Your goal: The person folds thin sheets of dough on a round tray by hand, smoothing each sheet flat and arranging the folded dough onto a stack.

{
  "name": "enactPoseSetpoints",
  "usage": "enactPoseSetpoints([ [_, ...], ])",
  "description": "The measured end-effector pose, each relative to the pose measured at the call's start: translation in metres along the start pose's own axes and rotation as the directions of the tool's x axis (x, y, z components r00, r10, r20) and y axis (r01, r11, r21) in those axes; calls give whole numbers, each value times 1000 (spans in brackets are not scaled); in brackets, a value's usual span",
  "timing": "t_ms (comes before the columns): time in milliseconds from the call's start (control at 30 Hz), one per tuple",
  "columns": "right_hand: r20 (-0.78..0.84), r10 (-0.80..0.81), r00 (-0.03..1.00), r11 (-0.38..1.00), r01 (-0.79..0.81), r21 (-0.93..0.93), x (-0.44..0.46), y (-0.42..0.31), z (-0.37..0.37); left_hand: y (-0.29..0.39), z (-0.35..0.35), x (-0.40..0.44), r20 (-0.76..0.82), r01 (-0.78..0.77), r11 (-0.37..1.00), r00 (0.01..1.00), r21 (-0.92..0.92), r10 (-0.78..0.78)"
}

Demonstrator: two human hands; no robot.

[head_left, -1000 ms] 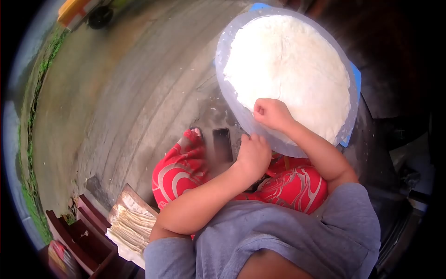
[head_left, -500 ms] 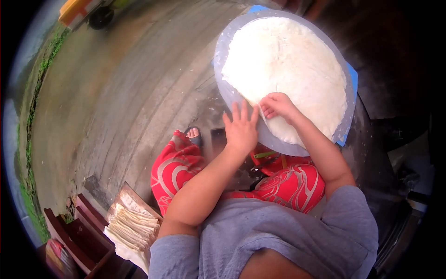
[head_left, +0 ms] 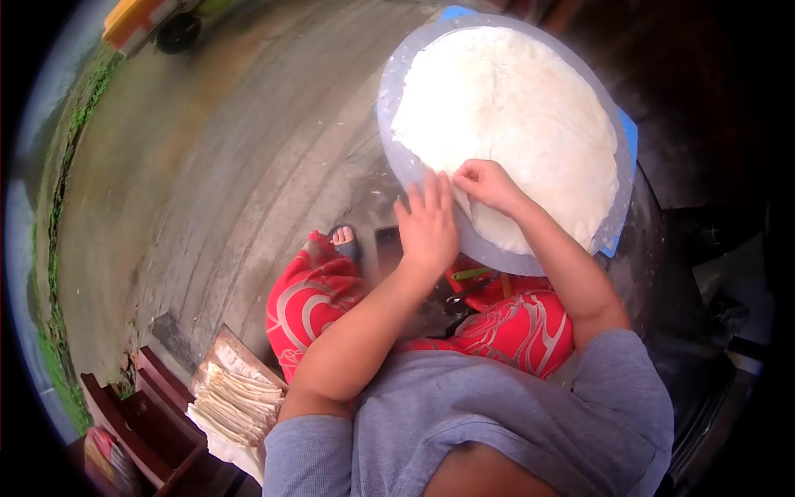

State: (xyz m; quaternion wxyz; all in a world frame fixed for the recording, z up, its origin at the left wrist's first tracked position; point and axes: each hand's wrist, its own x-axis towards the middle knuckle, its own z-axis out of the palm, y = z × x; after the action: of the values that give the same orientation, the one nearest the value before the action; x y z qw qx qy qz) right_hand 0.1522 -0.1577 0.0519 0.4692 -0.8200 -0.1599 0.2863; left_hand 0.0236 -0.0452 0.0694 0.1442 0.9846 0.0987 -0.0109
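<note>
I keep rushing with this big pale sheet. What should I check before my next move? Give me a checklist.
1. Left hand open, fingers by the sheet's near edge: ok.
2. Right hand at that edge: ok. Whether it pinches the sheet: cannot tell.
3. Pale sheet within the rim of the round mat, where visible: ok.
4. Blue support steady under the mat: cannot tell; only bits of it show.
5. Pale strips apart from the mat: ok.

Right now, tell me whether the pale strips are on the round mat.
No, the strips lie on a board at the picture's lower left, apart from the mat.
</note>
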Motion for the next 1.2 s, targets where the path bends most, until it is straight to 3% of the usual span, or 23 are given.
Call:
enactPoseSetpoints([
  [67, 101, 17, 995, 998, -22, 51, -4, -6, -1, -3, -9, -4, -25, -138, 976, 989, 169, 145],
  [100, 100, 16, 995, 998, -21, 53, -4, -4, -1, -3, -10, -4, -25, -139, 976, 989, 170, 145],
  [167, 48, 29, 998, 998, -31, 56, -4, -1, 0, -3, -12, -3, 181, -164, 953, 976, 256, 119],
  [300, -54, 1, 999, 1000, -1, -7, -5, -1, -2, -5, -9, -1, 195, -173, 943, 973, 284, 120],
  [367, -183, 165, 969, 961, -116, 253, -6, -6, -1, -7, -5, 0, 184, -166, 945, 976, 280, 117],
  [400, -266, 101, 959, 990, -71, 121, 3, 10, -2, -7, -4, 1, 184, -166, 946, 976, 280, 117],
  [433, -267, 101, 958, 990, -71, 120, 7, 14, -5, -7, -3, 2, 189, -165, 946, 975, 278, 115],
  [567, -520, 266, 812, 850, 57, 524, 18, 3, -31, -5, -6, 4, 210, -174, 941, 971, 290, 114],
  [633, -530, 308, 790, 832, 47, 553, 24, 7, -55, -5, -8, 4, 212, -173, 945, 970, 278, 115],
  [700, -590, 291, 753, 865, 56, 498, 27, 15, -57, -3, -6, 6, 211, -171, 948, 971, 268, 116],
  [767, -548, 149, 823, 974, -29, 223, 24, 11, -47, 0, 3, 6, 89, -122, 949, 991, 290, 100],
  [800, -434, 137, 891, 991, -124, 57, 27, 8, -44, 1, -1, 6, 87, -118, 950, 991, 290, 97],
  [833, -450, -44, 892, 970, -70, -234, 27, 7, -34, 2, -6, 5, -10, -184, 961, 982, 204, 190],
  [867, -301, -76, 950, 939, -33, -342, 30, 3, -34, 3, -9, 3, -111, -259, 958, 956, 124, 273],
  [900, -145, -90, 985, 900, 18, -435, 28, -9, -32, 3, -6, 2, -105, -263, 956, 955, 127, 277],
  [967, -176, -177, 968, 925, 102, -367, 32, -10, -32, 0, 9, 1, 124, -405, 914, 909, 22, 399],
  [1067, -404, -247, 881, 935, 106, -339, 33, -2, -65, -6, 15, -4, 114, -424, 905, 899, -23, 424],
  [1100, -465, -174, 868, 979, 101, -178, 40, 20, -85, -6, 15, -3, 134, -435, 900, 892, -9, 432],
  [1133, -476, -10, 880, 985, 89, 145, 31, 17, -101, -4, 18, -3, 163, -422, 905, 898, 56, 409],
  [1167, -463, 57, 884, 953, 90, 290, 30, 32, -119, -3, 19, -3, 160, -429, 902, 895, 51, 417],
  [1200, -481, 87, 873, 953, 67, 294, 31, 55, -137, -3, 19, -3, 151, -429, 901, 897, 60, 416],
])
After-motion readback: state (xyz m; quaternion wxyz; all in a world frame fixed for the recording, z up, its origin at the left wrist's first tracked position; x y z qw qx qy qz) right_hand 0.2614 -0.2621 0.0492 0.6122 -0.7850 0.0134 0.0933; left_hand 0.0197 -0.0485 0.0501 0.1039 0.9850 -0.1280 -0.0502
